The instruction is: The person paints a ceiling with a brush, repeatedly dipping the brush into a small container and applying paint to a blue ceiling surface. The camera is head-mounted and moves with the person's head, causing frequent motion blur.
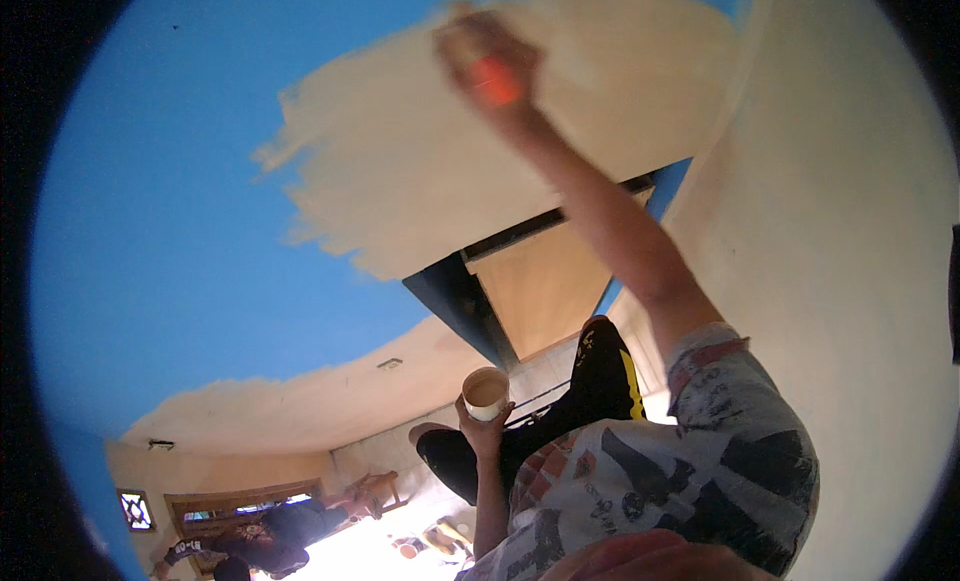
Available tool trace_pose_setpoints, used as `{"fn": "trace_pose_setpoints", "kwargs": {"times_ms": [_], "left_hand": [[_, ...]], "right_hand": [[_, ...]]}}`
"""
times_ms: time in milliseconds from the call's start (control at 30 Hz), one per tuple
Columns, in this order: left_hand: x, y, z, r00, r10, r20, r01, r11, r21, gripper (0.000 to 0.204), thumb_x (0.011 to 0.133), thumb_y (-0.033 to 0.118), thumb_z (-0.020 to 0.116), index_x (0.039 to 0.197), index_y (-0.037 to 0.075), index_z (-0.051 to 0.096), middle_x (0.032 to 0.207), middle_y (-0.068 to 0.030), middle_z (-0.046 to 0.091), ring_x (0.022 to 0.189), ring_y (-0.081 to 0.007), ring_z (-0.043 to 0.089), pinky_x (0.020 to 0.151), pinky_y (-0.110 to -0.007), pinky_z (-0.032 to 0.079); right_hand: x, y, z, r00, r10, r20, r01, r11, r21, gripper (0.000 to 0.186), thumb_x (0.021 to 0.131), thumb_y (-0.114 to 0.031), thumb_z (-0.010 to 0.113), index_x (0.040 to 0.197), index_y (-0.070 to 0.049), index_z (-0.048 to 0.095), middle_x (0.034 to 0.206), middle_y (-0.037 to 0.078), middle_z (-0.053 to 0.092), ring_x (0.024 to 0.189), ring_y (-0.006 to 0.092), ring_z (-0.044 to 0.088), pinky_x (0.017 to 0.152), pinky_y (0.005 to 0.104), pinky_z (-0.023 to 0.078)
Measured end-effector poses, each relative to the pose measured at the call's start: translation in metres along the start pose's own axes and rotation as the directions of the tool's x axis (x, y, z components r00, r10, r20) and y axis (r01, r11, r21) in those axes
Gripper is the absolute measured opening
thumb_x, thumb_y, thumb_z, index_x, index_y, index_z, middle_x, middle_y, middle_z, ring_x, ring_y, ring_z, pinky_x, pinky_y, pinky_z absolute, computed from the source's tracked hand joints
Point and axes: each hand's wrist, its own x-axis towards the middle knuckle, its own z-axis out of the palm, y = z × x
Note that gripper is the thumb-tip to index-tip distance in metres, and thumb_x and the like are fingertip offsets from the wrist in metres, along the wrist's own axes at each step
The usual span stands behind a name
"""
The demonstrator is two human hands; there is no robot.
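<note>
Cup (486, 410): gripped in the left hand (483, 438), lower centre, beige liquid inside; best kept level.
Right hand (517, 53): closed around a blurred red-orange tool (496, 81), upper centre; light, overlapping strokes would suit.
Beige patch (630, 81): upper centre, ragged edge against blue surface (220, 211) at left; feathering should even it.

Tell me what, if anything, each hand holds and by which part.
Left hand: a white cup of beige paint, held around its lower outer wall. Right hand: what looks like a red-orange paintbrush; motion blur hides exactly where it is gripped.
</note>
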Motion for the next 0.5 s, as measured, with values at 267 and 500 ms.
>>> {"fn": "trace_pose_setpoints", "kwargs": {"times_ms": [267, 500], "left_hand": [[-0.006, -0.001, -0.007, 0.99, 0.075, -0.119, -0.074, 0.997, 0.018, 0.086, 0.053, 0.024, 0.095, 0.122, 0.002, 0.049, 0.108, -0.0165, 0.066, 0.1, -0.0284, 0.066, 0.084, -0.04, 0.054], [-0.009, 0.0, -0.006, 0.987, 0.014, -0.158, -0.029, 0.995, -0.096, 0.084, 0.053, 0.024, 0.095, 0.121, 0.003, 0.051, 0.108, -0.0165, 0.066, 0.101, -0.0272, 0.066, 0.085, -0.039, 0.055]], "right_hand": [[-0.02, -0.161, 0.098, 0.988, 0.153, 0.036, -0.154, 0.895, 0.418, 0.012, 0.077, -0.012, 0.072, 0.086, -0.011, 0.064, 0.08, 0.009, 0.065, 0.074, 0.0282, 0.064, 0.059, 0.0395, 0.053], [-0.024, -0.086, 0.046, 0.967, 0.255, -0.001, -0.246, 0.936, 0.251, 0.011, 0.084, -0.01, 0.075, 0.084, -0.001, 0.068, 0.08, 0.006, 0.068, 0.07, 0.0148, 0.063, 0.064, 0.028, 0.05]]}}
